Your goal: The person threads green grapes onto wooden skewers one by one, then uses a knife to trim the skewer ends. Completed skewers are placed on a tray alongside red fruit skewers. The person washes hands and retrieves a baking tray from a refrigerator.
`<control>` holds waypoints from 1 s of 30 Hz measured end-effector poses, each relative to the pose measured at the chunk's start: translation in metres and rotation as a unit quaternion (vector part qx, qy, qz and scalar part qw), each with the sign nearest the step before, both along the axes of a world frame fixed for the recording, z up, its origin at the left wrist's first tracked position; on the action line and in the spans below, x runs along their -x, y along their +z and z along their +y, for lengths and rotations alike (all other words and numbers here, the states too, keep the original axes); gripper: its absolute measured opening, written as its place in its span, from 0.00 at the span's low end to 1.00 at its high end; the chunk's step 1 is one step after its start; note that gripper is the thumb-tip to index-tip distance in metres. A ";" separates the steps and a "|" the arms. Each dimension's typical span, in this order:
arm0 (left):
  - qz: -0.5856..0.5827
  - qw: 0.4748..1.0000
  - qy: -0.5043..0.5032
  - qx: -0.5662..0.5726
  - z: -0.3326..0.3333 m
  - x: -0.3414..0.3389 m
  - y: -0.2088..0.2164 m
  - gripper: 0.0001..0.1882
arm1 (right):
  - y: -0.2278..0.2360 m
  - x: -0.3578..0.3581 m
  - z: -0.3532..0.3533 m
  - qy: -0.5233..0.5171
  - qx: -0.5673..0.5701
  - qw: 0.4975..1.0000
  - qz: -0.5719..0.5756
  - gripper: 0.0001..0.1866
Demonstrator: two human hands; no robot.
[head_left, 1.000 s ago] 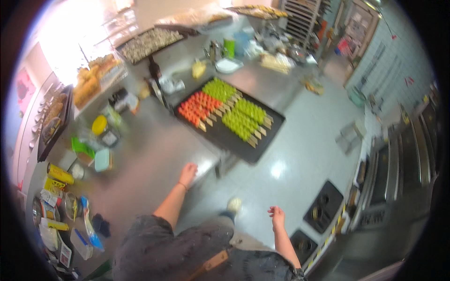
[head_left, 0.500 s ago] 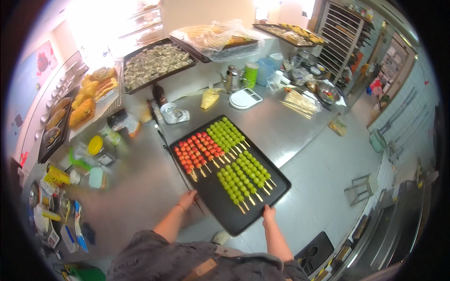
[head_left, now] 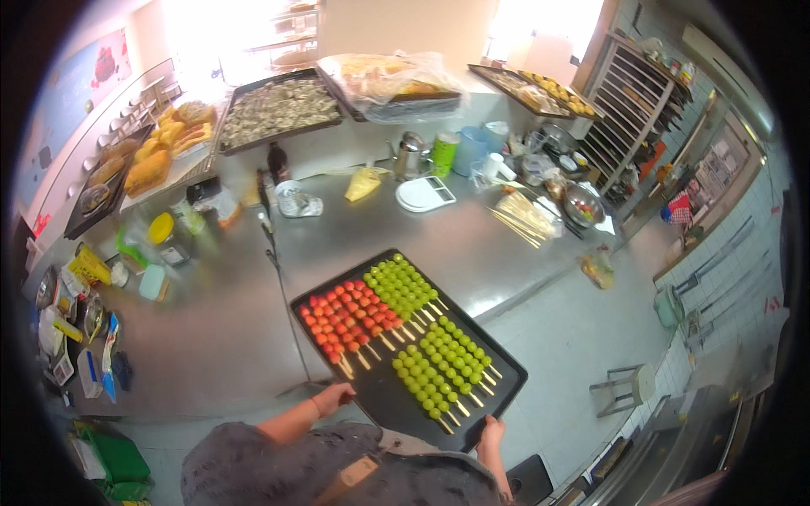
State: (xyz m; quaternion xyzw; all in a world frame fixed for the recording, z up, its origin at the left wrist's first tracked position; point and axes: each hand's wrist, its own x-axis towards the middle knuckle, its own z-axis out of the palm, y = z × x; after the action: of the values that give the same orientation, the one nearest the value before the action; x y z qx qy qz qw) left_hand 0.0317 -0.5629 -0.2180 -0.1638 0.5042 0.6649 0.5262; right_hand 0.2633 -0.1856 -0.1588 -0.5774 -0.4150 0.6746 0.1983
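Observation:
A black baking tray (head_left: 384, 415) is held up in front of me, its far part over the steel worktop and its near right part over the floor. My left hand (head_left: 335, 397) grips its near left edge, and my right hand (head_left: 490, 433) is closed on the near right edge. On the tray lie skewers of red fruit (head_left: 346, 310), perhaps strawberries, at the left. Green grape skewers (head_left: 400, 282) lie in a group at the far side, and more grape skewers (head_left: 440, 363) lie nearer. Their bare stick ends point toward me and to the right.
The steel worktop (head_left: 194, 337) carries a white scale (head_left: 425, 195), a yellow piping bag (head_left: 364, 184), loose skewer sticks (head_left: 516, 228) and a metal bowl (head_left: 583, 205). Trays of bread (head_left: 150, 172) stand along the raised ledge. A stool (head_left: 626, 387) stands on the floor at right.
The tray, still in both hands, has come nearer to my body, and its far edge has drawn back from the worktop's middle. My view has shifted, with the worktop's near edge now showing.

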 end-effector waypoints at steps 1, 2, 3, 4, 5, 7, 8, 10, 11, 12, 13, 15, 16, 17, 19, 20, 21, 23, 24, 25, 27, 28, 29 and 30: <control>0.002 1.000 0.001 0.000 -0.001 0.003 -0.004 0.04 | 0.006 0.003 0.001 -0.010 0.002 1.000 -0.019 0.15; 0.009 1.000 -0.005 -0.021 -0.004 0.006 -0.010 0.04 | 0.011 0.004 0.001 0.006 -0.003 1.000 0.012 0.14; 0.004 1.000 -0.007 -0.003 -0.003 0.011 -0.015 0.04 | 0.017 0.009 0.002 0.003 -0.006 1.000 0.013 0.14; 0.018 0.999 0.003 -0.050 -0.003 0.012 -0.021 0.04 | 0.022 0.010 0.000 0.006 -0.025 0.999 0.022 0.13; 0.019 0.998 0.017 -0.055 -0.002 0.013 -0.026 0.04 | 0.028 0.013 -0.001 -0.004 -0.013 1.000 0.025 0.13; 0.001 0.995 0.057 -0.081 -0.002 0.007 -0.035 0.04 | 0.036 0.011 -0.007 0.013 -0.042 0.998 0.053 0.12; 0.034 0.995 0.036 -0.081 -0.001 0.007 -0.040 0.04 | 0.037 0.010 -0.012 -0.006 -0.042 0.998 0.043 0.09; 0.059 0.996 0.017 -0.059 0.001 0.003 -0.046 0.05 | 0.033 0.003 -0.023 -0.030 -0.075 0.996 0.037 0.05; 0.047 0.997 0.022 -0.055 0.001 0.005 -0.047 0.05 | 0.026 -0.002 -0.028 -0.029 -0.073 0.995 0.058 0.05; 0.085 0.993 0.011 -0.085 0.004 0.009 -0.048 0.06 | 0.017 -0.004 -0.033 -0.043 -0.083 0.993 0.073 0.06; 0.106 0.990 0.007 -0.095 0.008 0.014 -0.048 0.06 | 0.005 -0.006 -0.037 -0.043 -0.098 0.990 0.095 0.06; 0.122 0.988 -0.002 -0.094 0.016 0.026 -0.050 0.06 | -0.026 -0.009 -0.039 -0.059 -0.143 0.984 0.087 0.06; 0.107 0.994 0.009 -0.031 0.017 0.029 -0.049 0.08 | -0.039 -0.010 -0.038 -0.048 -0.169 0.981 0.085 0.06; 0.116 0.990 0.017 -0.075 0.028 0.032 -0.055 0.02 | -0.058 -0.010 -0.035 -0.056 -0.176 0.980 0.080 0.07; 0.157 0.981 0.026 -0.109 0.046 0.038 -0.072 0.07 | -0.088 -0.008 -0.023 -0.084 -0.229 0.968 0.055 0.07; 0.169 0.976 0.033 -0.130 0.056 0.044 -0.085 0.08 | -0.101 -0.005 -0.019 -0.079 -0.219 0.968 0.093 0.08; 0.172 0.975 0.032 -0.139 0.066 0.054 -0.099 0.08 | -0.115 -0.001 -0.012 -0.091 -0.221 0.964 0.115 0.08; 0.220 0.953 0.062 -0.199 0.098 0.063 -0.145 0.07 | -0.132 0.008 0.000 -0.095 -0.238 0.955 0.147 0.09; 0.190 0.957 0.067 -0.208 0.108 0.067 -0.167 0.06 | -0.136 0.013 0.000 -0.093 -0.247 0.952 0.157 0.10; 0.182 0.953 0.080 -0.228 0.118 0.072 -0.190 0.05 | -0.141 0.015 0.003 -0.073 -0.266 0.944 0.182 0.10; 0.158 0.946 0.087 -0.270 0.132 0.085 -0.214 0.02 | -0.145 0.019 0.001 -0.088 -0.274 0.940 0.185 0.10; 0.163 0.942 0.070 -0.286 0.135 0.086 -0.225 0.02 | -0.147 0.018 -0.001 -0.098 -0.264 0.944 0.173 0.10; 0.162 0.945 0.054 -0.280 0.138 0.088 -0.228 0.03 | -0.149 0.017 -0.003 -0.084 -0.279 0.937 0.195 0.11; 0.152 0.959 0.053 -0.234 0.135 0.088 -0.228 0.03 | -0.152 0.013 -0.004 -0.082 -0.279 0.936 0.198 0.11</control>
State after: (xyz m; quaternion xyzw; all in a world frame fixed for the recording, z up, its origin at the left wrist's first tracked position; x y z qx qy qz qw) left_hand -0.0560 -0.4283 -0.4457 0.0405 0.3995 0.8083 0.4306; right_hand 0.2501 -0.1897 -0.3111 -0.3858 -0.4898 0.6139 0.4842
